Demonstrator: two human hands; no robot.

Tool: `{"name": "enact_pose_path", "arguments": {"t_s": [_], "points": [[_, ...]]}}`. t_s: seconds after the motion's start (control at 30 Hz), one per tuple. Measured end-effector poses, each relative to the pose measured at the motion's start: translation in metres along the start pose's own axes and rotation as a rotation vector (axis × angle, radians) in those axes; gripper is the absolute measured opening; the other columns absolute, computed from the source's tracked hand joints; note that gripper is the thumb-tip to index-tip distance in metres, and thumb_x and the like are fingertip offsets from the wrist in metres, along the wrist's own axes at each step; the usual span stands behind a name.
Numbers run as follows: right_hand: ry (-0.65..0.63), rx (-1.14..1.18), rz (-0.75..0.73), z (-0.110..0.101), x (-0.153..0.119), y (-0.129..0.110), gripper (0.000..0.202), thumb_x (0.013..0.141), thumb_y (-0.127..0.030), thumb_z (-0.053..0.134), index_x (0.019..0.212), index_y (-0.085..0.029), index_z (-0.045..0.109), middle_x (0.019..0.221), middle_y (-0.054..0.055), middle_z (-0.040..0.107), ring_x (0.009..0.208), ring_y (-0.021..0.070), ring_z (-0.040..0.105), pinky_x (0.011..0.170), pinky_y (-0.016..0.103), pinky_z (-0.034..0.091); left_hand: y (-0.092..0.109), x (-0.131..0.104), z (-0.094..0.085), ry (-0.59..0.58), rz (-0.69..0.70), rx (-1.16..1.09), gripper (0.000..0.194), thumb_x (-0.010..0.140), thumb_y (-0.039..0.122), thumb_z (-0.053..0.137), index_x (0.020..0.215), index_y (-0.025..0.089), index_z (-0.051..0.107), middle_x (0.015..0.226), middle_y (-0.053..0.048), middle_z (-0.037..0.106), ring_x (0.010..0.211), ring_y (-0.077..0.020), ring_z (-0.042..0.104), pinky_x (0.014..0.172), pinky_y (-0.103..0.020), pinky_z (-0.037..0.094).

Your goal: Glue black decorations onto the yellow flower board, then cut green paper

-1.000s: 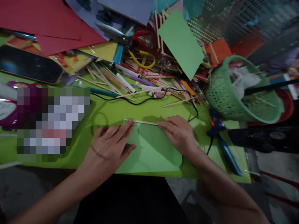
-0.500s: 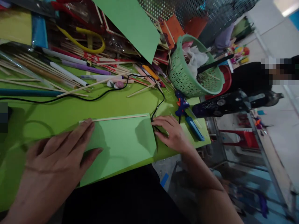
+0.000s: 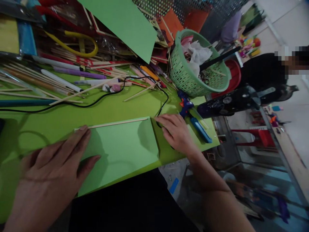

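Note:
A light green sheet of card (image 3: 123, 145) lies flat on the table in front of me. Along its far edge runs a thin wooden stick (image 3: 118, 123). My left hand (image 3: 55, 174) rests over the sheet's left part, with its fingertips pressing the stick's left end and its thumb spread apart on the card. Just off the sheet's right edge, my right hand (image 3: 177, 133) is on the table with fingers stretched out, next to a black cable (image 3: 166, 100). I see nothing held in it, though the undersides of its fingers are hidden.
Behind the sheet lie pens, loose sticks (image 3: 60, 85) and yellow-handled scissors (image 3: 79, 53). A green basket (image 3: 193, 77) holds scraps. A blue glue gun (image 3: 185, 104) lies right of my right hand. Another person (image 3: 265, 69) is at the far right.
The view has shifted a little, so the table things sit further left. My right hand's fingers are stretched flatter near the sheet's corner. My left hand keeps its place on the stick.

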State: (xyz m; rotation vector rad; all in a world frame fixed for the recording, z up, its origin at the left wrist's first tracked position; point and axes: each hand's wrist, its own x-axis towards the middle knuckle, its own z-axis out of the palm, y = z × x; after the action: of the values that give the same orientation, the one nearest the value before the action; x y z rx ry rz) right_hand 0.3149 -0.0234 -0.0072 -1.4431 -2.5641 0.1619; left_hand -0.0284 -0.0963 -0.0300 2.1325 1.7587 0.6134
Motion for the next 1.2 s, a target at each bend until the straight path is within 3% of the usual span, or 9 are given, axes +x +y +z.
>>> {"name": "enact_pose_path", "arguments": {"t_s": [0.13, 0.33, 0.57, 0.73, 0.9, 1.2], "points": [[-0.034, -0.009, -0.090, 0.009, 0.012, -0.006, 0.051, 0.095, -0.008, 0.047, 0.141, -0.028, 0.060, 0.126, 0.007, 0.068, 0.114, 0.0252, 0.060, 0.099, 0.044, 0.046, 0.003, 0.000, -0.003, -0.071, -0.122, 0.096, 0.084, 0.093, 0.037, 0.057, 0.155, 0.063, 0.007, 0.162, 0.026, 0.028, 0.131, -0.0455, 0.054, 0.109, -0.073, 0.033], [-0.038, -0.046, -0.122, 0.015, 0.016, -0.004, 0.049, 0.097, -0.009, 0.047, 0.142, -0.025, 0.060, 0.127, 0.009, 0.068, 0.113, 0.0258, 0.059, 0.097, 0.044, 0.045, -0.004, -0.002, -0.004, -0.073, 0.016, 0.205, 0.086, 0.095, 0.035, 0.058, 0.164, 0.045, 0.008, 0.163, 0.003, 0.039, 0.123, -0.0488, 0.058, 0.101, -0.073, 0.039], [-0.003, -0.046, -0.126, 0.016, 0.017, -0.006, 0.048, 0.097, -0.010, 0.048, 0.141, -0.024, 0.062, 0.121, 0.010, 0.069, 0.109, 0.0263, 0.058, 0.095, 0.044, 0.047, -0.003, -0.002, -0.002, -0.021, 0.094, 0.354, 0.084, 0.098, 0.029, 0.058, 0.166, 0.034, 0.007, 0.160, -0.002, 0.046, 0.113, -0.0402, 0.063, 0.098, -0.058, 0.042], [0.022, -0.042, -0.150, 0.018, 0.016, -0.007, 0.045, 0.097, -0.011, 0.049, 0.138, -0.021, 0.064, 0.120, 0.011, 0.069, 0.108, 0.0275, 0.059, 0.095, 0.044, 0.048, -0.003, -0.002, -0.001, 0.018, 0.144, 0.405, 0.074, 0.099, 0.032, 0.058, 0.164, 0.026, 0.023, 0.156, -0.004, 0.052, 0.112, -0.0359, 0.063, 0.096, -0.053, 0.043], [0.052, -0.041, -0.190, 0.022, 0.013, -0.004, 0.052, 0.095, -0.008, 0.050, 0.144, -0.024, 0.058, 0.120, 0.010, 0.068, 0.106, 0.0279, 0.060, 0.094, 0.045, 0.049, -0.003, -0.004, -0.003, -0.003, 0.153, 0.378, 0.055, 0.102, 0.034, 0.053, 0.153, 0.016, 0.045, 0.158, -0.008, 0.049, 0.118, -0.0319, 0.062, 0.096, -0.048, 0.042], [0.059, -0.076, -0.223, 0.027, 0.012, -0.001, 0.056, 0.095, -0.009, 0.051, 0.149, -0.025, 0.053, 0.117, 0.011, 0.067, 0.106, 0.0285, 0.062, 0.093, 0.046, 0.048, -0.002, -0.006, -0.005, -0.003, 0.129, 0.339, 0.053, 0.103, 0.035, 0.052, 0.151, 0.014, 0.048, 0.159, -0.005, 0.047, 0.118, -0.0285, 0.061, 0.097, -0.047, 0.043]]}}
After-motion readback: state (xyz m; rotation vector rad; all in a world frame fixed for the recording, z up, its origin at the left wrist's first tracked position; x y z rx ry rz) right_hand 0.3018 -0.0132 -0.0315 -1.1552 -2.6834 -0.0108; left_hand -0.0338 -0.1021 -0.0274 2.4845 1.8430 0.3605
